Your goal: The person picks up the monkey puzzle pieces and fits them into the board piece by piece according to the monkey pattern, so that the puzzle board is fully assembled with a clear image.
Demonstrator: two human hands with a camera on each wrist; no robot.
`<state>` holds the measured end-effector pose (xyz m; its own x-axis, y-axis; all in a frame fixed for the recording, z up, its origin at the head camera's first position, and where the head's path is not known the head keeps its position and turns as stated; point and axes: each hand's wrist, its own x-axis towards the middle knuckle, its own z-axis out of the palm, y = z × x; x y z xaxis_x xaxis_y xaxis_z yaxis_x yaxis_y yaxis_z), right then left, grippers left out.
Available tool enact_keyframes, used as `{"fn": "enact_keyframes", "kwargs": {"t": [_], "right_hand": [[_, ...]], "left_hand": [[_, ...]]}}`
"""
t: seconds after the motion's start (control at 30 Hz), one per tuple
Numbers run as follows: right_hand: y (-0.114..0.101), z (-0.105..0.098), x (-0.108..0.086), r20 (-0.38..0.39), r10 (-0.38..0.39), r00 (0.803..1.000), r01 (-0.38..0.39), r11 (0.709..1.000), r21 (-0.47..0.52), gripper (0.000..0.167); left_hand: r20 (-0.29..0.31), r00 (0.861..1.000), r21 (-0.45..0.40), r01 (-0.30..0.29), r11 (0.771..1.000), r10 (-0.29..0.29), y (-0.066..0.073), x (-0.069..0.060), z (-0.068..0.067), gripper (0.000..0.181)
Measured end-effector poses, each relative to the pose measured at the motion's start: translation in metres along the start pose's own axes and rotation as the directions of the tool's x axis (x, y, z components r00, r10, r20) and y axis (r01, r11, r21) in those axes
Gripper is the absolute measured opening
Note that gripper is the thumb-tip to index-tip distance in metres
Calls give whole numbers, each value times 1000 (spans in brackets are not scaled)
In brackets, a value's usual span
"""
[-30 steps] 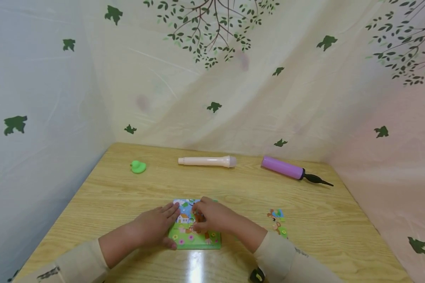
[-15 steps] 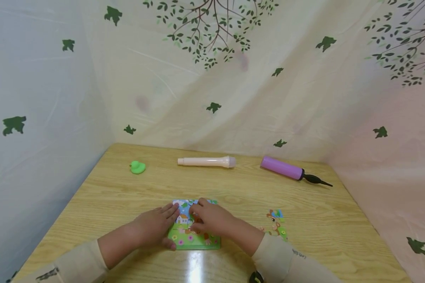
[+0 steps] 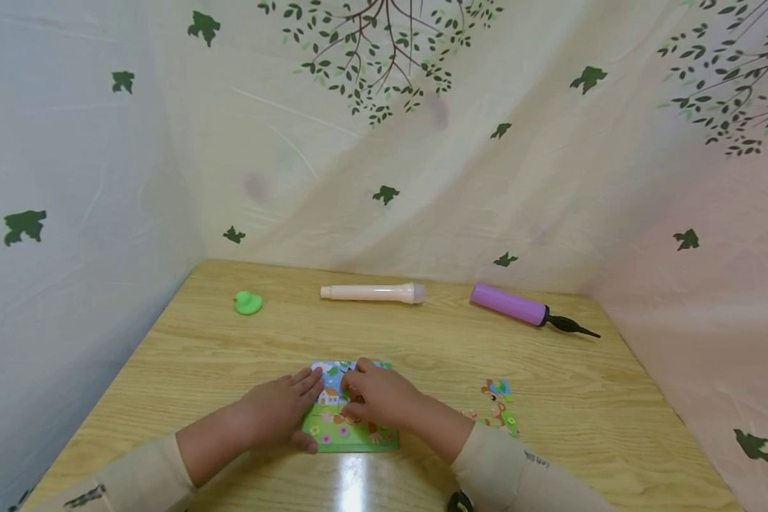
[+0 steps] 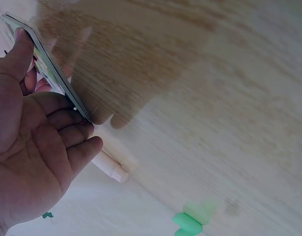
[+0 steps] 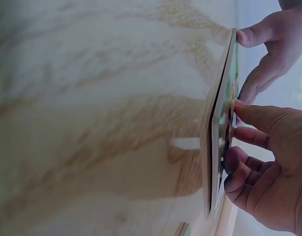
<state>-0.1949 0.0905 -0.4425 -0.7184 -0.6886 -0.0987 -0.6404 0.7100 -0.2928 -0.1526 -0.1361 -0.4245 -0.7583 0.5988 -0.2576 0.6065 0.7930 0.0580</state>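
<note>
Resting straight-fingered, your left hand [image 3: 278, 407] touches the left edge of the square blue-and-green picture puzzle [image 3: 345, 435] on the wood-grain surface [image 3: 217, 348]; your right hand [image 3: 384, 393] bends over it, any pinch unclear.

Head view evenly lit; white glare on near tabletop [image 3: 352, 476]. Wrist views dim, hazy, perhaps slightly soft.
</note>
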Motion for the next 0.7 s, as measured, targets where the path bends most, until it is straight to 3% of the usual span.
{"fn": "enact_keyframes", "kwargs": {"t": [0.27,0.7], "right_hand": [[-4,-2,2,4,27,1000,-27,1000,-2,30],[-5,2,5,15,-8,1000,9,999,-35,21]], "left_hand": [[-18,1000,13,-8,1000,8,-1,0,1,100],[-9,1000,35,-5,999,5,0,1,0,100]]}}
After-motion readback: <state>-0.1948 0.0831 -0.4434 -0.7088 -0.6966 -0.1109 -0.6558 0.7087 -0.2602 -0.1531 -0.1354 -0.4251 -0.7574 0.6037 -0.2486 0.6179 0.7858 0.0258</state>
